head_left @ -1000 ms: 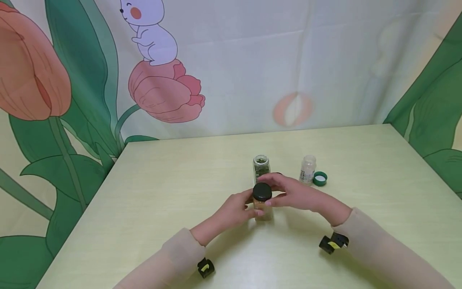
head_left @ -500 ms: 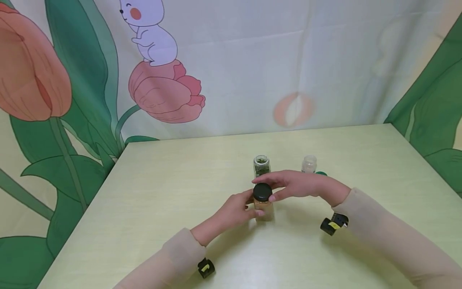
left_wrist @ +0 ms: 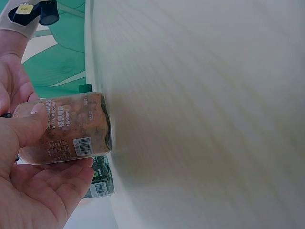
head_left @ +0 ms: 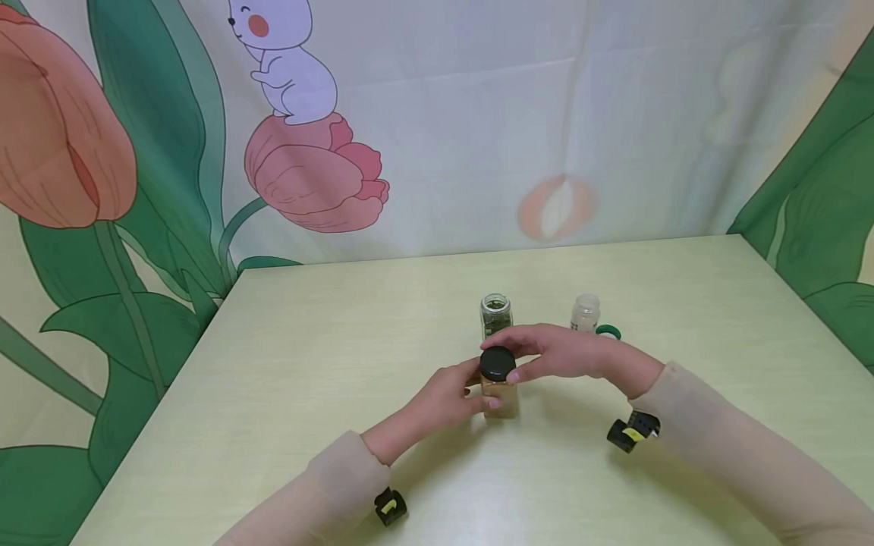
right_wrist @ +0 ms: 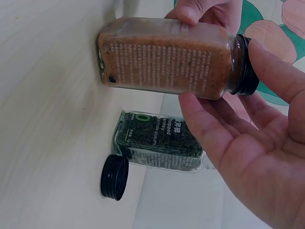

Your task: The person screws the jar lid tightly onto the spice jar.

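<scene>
One square jar (right_wrist: 167, 59) of orange-brown seasoning stands upright on the worktop (head_left: 341, 341), its black lid (head_left: 498, 364) on. We find the left hand (head_left: 440, 398) gripping the jar's body, thumb on the near side, fingers on the far side. We find the right hand (head_left: 563, 353) at the lid: its thumb touches the rim and its fingers reach round the far side. Whether these fingers grip or rest loosely, we cannot tell.

We judge the step in hand to be the unscrewing of this lid, as the other containers are uncapped. In our opinion the next move calls for a firm hold on the jar, a turn of the lid, and then a straight lift.

Just beyond the jar we note an open parsley jar (right_wrist: 157, 140), with a loose black cap (right_wrist: 114, 176) near its base. Farther right we record a small clear bottle (head_left: 585, 315) with a green cap (head_left: 607, 331) just beside it. A printed cloth (head_left: 444, 152) hangs behind the worktop.
</scene>
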Action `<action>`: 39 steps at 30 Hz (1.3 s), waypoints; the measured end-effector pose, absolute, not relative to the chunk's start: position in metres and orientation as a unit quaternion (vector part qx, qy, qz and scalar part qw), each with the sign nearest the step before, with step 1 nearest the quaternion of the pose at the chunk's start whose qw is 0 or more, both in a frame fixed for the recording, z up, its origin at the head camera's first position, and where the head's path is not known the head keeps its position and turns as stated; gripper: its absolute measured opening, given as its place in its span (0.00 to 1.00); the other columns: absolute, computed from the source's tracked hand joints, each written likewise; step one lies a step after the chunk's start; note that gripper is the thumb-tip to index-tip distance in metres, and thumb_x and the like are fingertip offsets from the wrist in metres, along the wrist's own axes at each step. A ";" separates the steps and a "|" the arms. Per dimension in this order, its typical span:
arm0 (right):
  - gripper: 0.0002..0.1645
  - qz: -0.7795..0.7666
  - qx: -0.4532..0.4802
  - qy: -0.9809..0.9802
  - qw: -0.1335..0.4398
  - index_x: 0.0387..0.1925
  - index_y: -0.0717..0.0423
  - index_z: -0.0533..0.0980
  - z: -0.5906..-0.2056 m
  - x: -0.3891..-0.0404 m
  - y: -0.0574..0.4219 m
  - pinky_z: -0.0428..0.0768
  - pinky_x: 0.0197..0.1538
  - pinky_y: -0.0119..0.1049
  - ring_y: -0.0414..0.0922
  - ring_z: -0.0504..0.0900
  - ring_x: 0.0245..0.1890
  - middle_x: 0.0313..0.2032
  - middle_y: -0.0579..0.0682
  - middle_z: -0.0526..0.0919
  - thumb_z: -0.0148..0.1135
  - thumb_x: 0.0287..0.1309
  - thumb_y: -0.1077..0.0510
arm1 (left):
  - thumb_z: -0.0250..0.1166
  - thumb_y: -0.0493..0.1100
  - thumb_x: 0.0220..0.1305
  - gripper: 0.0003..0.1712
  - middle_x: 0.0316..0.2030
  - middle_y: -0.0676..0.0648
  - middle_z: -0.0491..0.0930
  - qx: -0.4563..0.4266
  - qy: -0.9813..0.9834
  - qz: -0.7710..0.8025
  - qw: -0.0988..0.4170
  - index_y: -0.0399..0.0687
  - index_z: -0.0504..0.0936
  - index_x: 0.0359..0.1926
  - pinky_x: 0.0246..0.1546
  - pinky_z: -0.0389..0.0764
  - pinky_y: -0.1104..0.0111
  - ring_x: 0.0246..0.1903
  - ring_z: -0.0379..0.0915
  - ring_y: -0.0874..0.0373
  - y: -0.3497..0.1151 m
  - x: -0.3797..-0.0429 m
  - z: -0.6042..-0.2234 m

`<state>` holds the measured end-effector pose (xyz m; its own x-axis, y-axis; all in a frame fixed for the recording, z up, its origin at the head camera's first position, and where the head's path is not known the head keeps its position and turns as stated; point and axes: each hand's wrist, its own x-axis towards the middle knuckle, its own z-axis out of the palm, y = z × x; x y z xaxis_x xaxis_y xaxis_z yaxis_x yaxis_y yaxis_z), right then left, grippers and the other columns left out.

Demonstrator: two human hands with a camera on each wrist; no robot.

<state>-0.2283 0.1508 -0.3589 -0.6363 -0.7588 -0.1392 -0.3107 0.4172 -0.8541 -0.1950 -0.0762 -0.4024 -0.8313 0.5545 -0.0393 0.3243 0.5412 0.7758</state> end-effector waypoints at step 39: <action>0.36 -0.483 -0.278 0.803 0.212 0.71 0.63 0.62 -0.380 -0.211 0.148 0.69 0.73 0.64 0.65 0.69 0.72 0.69 0.66 0.71 0.65 0.69 0.56 | 0.69 0.39 0.68 0.30 0.63 0.34 0.80 0.246 0.862 0.420 0.142 0.35 0.73 0.68 0.66 0.78 0.49 0.65 0.77 0.39 -0.075 -0.194 -0.402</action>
